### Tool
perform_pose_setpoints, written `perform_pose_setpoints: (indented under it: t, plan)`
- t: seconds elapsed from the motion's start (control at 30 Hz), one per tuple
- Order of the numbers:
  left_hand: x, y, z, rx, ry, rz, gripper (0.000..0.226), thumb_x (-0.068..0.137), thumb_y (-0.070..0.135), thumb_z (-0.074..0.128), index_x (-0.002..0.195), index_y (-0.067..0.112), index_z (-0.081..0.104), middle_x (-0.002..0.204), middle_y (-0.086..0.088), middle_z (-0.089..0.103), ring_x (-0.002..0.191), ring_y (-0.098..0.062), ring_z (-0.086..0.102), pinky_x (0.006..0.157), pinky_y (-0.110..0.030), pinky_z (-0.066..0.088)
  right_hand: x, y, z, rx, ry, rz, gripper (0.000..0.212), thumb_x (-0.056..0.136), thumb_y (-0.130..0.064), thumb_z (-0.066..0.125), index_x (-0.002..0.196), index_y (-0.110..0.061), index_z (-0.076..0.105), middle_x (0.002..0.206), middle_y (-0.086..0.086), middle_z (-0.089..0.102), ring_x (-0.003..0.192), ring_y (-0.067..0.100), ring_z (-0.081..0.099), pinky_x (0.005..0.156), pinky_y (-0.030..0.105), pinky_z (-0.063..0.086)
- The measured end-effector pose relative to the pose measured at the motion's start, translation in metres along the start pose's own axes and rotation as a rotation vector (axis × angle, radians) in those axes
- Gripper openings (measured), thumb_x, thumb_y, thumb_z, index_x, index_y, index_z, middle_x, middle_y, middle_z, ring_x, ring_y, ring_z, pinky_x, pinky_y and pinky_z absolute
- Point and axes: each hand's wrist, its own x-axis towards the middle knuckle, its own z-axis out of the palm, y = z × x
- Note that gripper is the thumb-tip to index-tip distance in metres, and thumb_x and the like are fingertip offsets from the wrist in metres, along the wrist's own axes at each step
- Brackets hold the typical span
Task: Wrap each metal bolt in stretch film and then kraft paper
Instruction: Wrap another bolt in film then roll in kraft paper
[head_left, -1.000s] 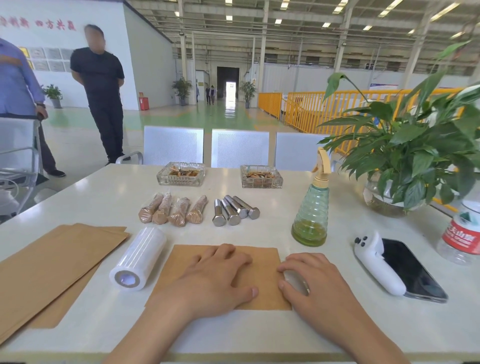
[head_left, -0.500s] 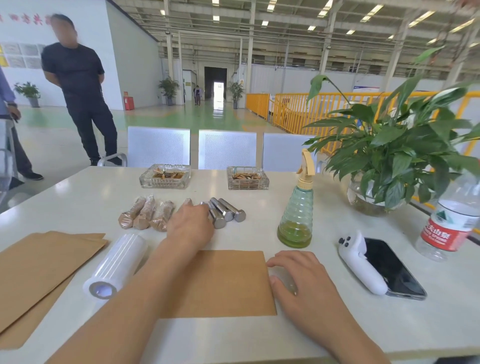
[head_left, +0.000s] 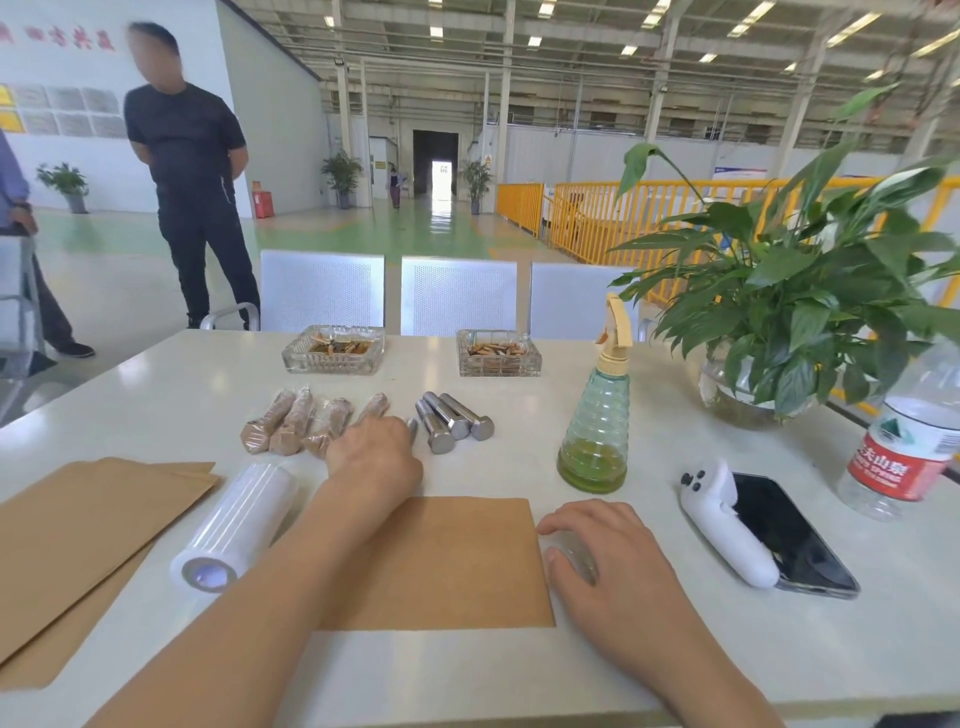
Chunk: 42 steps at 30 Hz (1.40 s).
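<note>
On the smooth white surface (head_left: 156, 395) my left hand (head_left: 374, 457) reaches to the bare metal bolts (head_left: 452, 421); its fingers hide one bolt, so I cannot tell if they grip. These are round, polished cylinders (they roll easily), and a push could scatter them toward the glass ashtrays (head_left: 332, 349). My right hand (head_left: 597, 551) rests relaxed beside the flat kraft sheet (head_left: 447, 566). The glossy film roll (head_left: 234, 525) may roll too.

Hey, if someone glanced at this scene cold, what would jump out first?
Probably the left hand reaching mid-table to the bare bolts, beside four wrapped bolts. Then the kraft sheet in front, flanked by the film roll and the right hand. The plant fills the right.
</note>
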Motion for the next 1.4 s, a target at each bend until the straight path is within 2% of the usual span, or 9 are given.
perform_pose_setpoints:
  t: [0.13,0.2,0.27,0.33,0.43,0.6,0.7,1.03,1.4]
  plan:
    - [-0.012,-0.001,0.003,-0.087,0.041,-0.061,0.046,0.108,0.034,0.034,0.142,0.008,0.05,0.146,-0.011,0.054,0.143,-0.03,0.04,0.105,-0.04,0.042,-0.001,0.0,0.001,-0.041,-0.023,-0.001,0.03,0.091,-0.05,0.044,0.116,-0.048,0.061,0.118,-0.036,0.05,0.125,-0.01,0.034,0.109,0.027,0.033]
    - [-0.018,-0.005,0.002,-0.11,0.065,-0.028,0.046,0.104,0.021,0.038,0.147,0.007,0.043,0.15,-0.014,0.047,0.149,-0.032,0.028,0.111,-0.043,0.039,-0.001,0.0,0.003,-0.091,-0.047,-0.015,0.04,0.088,-0.056,0.039,0.124,-0.051,0.057,0.124,-0.038,0.045,0.127,-0.013,0.029,0.109,0.025,0.028]
    - [-0.026,-0.013,-0.004,-0.107,0.099,0.051,0.055,0.096,0.009,0.041,0.151,0.01,0.038,0.148,-0.013,0.045,0.145,-0.032,0.028,0.111,-0.043,0.038,-0.001,0.001,0.004,-0.118,-0.065,-0.028,0.045,0.088,-0.058,0.037,0.129,-0.054,0.056,0.128,-0.039,0.041,0.129,-0.014,0.025,0.107,0.022,0.024]
    - [-0.035,-0.026,-0.007,-0.136,0.149,0.199,0.049,0.096,0.008,0.042,0.145,0.014,0.046,0.141,-0.01,0.049,0.134,-0.032,0.037,0.108,-0.043,0.04,0.0,0.001,0.005,-0.132,-0.078,-0.036,0.042,0.09,-0.057,0.038,0.128,-0.055,0.058,0.129,-0.039,0.041,0.128,-0.014,0.025,0.106,0.02,0.02]
    - [-0.055,-0.047,-0.004,-0.376,0.123,0.529,0.03,0.102,0.01,0.047,0.126,0.021,0.06,0.119,-0.002,0.058,0.114,-0.025,0.049,0.101,-0.04,0.04,0.001,0.001,0.007,-0.133,-0.085,-0.036,0.038,0.091,-0.054,0.042,0.123,-0.054,0.062,0.125,-0.038,0.045,0.126,-0.011,0.029,0.103,0.018,0.019]
    - [-0.084,-0.068,0.015,-0.445,0.058,0.82,0.032,0.103,0.018,0.052,0.128,0.036,0.059,0.109,0.018,0.056,0.102,-0.004,0.044,0.092,-0.019,0.034,0.001,0.002,0.007,-0.136,-0.092,-0.035,0.04,0.089,-0.056,0.041,0.122,-0.055,0.062,0.124,-0.04,0.044,0.123,-0.012,0.03,0.1,0.016,0.019]
    - [-0.085,-0.073,0.022,-0.451,0.08,0.831,0.031,0.103,0.02,0.053,0.128,0.037,0.06,0.108,0.023,0.055,0.101,-0.001,0.043,0.09,-0.014,0.03,0.002,0.003,0.007,-0.128,-0.092,-0.033,0.041,0.087,-0.058,0.038,0.121,-0.055,0.062,0.123,-0.043,0.041,0.123,-0.017,0.027,0.101,0.014,0.018]
    - [-0.088,-0.085,0.022,-0.59,0.051,0.714,0.027,0.092,0.023,0.072,0.111,0.042,0.069,0.1,0.02,0.063,0.1,-0.007,0.056,0.091,-0.023,0.041,0.0,0.005,0.007,-0.133,-0.082,-0.03,0.044,0.087,-0.062,0.034,0.121,-0.056,0.061,0.126,-0.044,0.041,0.129,-0.017,0.025,0.104,0.009,0.016]
    - [-0.091,-0.087,0.024,-0.651,0.089,0.628,0.032,0.086,0.018,0.078,0.104,0.043,0.067,0.102,0.024,0.066,0.094,-0.004,0.062,0.08,-0.012,0.041,-0.002,0.006,0.006,-0.147,-0.099,-0.043,0.038,0.09,-0.059,0.039,0.121,-0.058,0.06,0.126,-0.045,0.04,0.127,-0.019,0.025,0.102,0.015,0.019]
